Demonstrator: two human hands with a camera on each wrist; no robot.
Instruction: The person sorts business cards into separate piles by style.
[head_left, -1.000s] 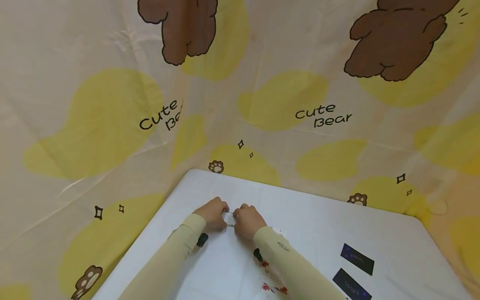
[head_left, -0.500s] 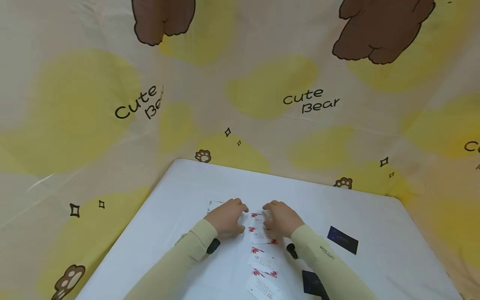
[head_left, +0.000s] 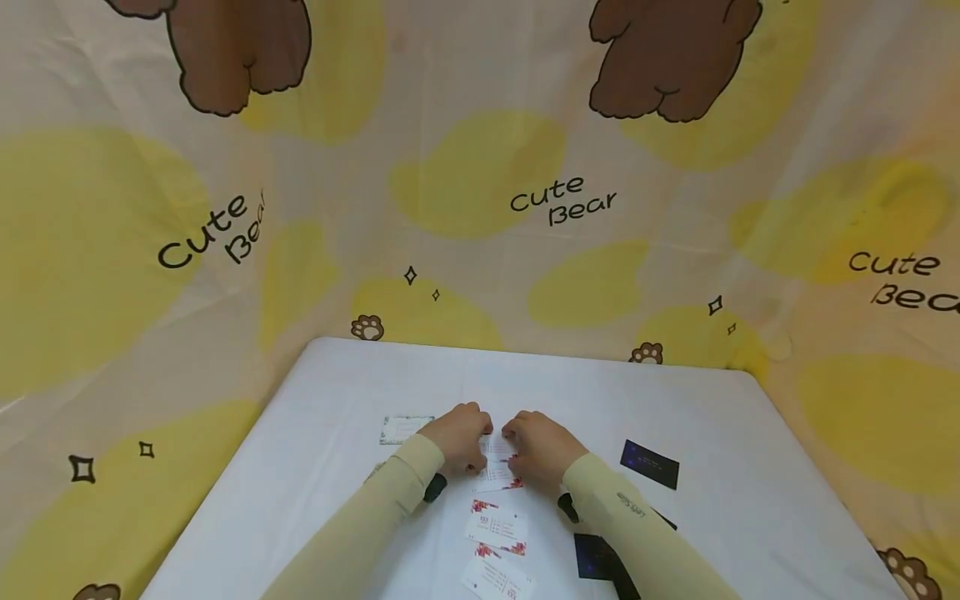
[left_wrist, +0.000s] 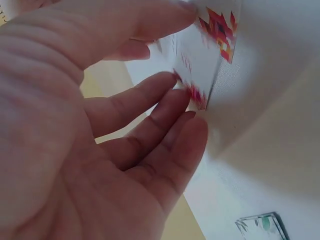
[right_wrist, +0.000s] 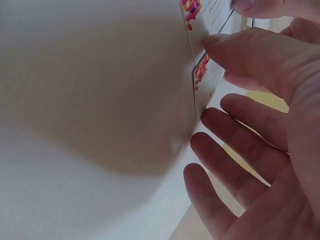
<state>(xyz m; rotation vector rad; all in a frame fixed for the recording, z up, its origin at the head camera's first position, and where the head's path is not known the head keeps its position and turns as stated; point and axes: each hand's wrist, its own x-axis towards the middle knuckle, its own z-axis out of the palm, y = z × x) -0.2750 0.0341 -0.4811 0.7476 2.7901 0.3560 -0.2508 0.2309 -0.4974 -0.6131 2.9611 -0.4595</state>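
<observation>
Two white business cards with red corner patterns lie edge to edge between my hands, the far business card (head_left: 498,448) directly above the second card (head_left: 495,477). My left hand (head_left: 459,437) holds the far card at its left end, curled fingers at its top edge (left_wrist: 199,97) and thumb near the seam. From the other side my right hand (head_left: 546,446) spans the same card's right end (right_wrist: 204,90), thumb at the seam and a fingertip at the far corner. Parts of both cards are hidden by the fingers.
Nearer the front lie two more red-patterned cards, one upper card (head_left: 497,525) and one lower card (head_left: 498,575). A green-bordered card (head_left: 397,430) lies left of my left hand. Dark blue cards (head_left: 650,464) lie at the right, some partly under my right sleeve (head_left: 637,517).
Both hands have left the green-bordered card, now lying to the left, and moved right to the red-patterned cards. They have closed in on the far card's ends. The head view has turned right.
</observation>
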